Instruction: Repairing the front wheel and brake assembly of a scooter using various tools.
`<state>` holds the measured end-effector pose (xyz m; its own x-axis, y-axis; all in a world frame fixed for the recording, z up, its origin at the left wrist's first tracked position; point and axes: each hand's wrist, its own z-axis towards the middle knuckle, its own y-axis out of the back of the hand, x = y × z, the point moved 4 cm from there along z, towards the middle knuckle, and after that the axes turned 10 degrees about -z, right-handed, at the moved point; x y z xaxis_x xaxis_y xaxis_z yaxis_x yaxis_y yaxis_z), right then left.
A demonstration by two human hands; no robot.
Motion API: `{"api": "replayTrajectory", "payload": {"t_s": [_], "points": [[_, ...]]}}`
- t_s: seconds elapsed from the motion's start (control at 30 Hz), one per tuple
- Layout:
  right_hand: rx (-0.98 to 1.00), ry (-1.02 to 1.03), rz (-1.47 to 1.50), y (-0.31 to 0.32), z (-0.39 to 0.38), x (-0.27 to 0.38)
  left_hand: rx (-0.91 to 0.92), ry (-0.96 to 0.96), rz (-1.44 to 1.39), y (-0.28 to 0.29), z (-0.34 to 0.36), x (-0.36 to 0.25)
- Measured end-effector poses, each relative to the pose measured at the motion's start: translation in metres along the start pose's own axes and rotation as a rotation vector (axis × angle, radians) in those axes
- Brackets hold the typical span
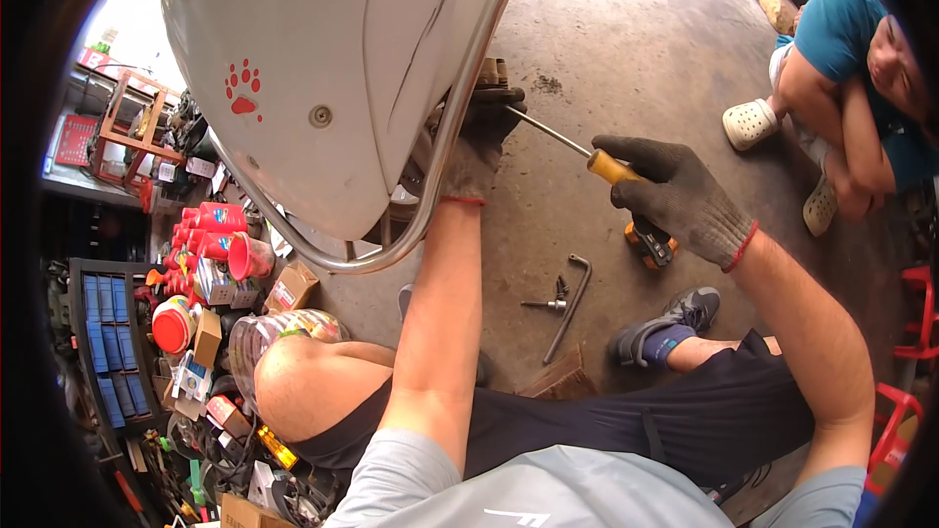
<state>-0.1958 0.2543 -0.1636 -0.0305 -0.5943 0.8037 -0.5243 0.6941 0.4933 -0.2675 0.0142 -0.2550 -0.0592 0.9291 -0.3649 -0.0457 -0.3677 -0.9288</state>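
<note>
Right hand (685, 191)'s wrapped round a yellow-handled screwdriver (610, 167) slanting up-left toward the left hand (481, 129), upper centre; can't tell that one's grip.

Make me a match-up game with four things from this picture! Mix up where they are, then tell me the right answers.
Things:
1. Yellow-handled screwdriver
2. Red paw print
3. Bent metal bar
4. Pale clog

Places:
A. Lying on the floor
B. On a foot of the other person
C. In the gloved right hand
D. On the big white panel

Right pairs: 1-C, 2-D, 3-A, 4-B
</note>
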Motion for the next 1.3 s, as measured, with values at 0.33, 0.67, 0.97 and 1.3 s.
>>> {"api": "replayTrajectory", "payload": {"t_s": [0.33,0.67,0.97,1.3], "points": [[0.026,-0.090,0.051,0.009,-0.001,0.006,-0.117,-0.059,0.211,0.019,0.012,0.009],[-0.055,0.027,-0.179,0.006,0.006,-0.013,-0.218,-0.200,0.198,0.048,0.022,0.022],[-0.039,0.061,-0.170,0.001,0.011,-0.004,-0.237,-0.161,0.187,0.058,0.020,0.013],[-0.055,0.000,-0.048,0.002,0.012,-0.006,-0.209,-0.042,0.250,0.050,0.006,0.012]]}}
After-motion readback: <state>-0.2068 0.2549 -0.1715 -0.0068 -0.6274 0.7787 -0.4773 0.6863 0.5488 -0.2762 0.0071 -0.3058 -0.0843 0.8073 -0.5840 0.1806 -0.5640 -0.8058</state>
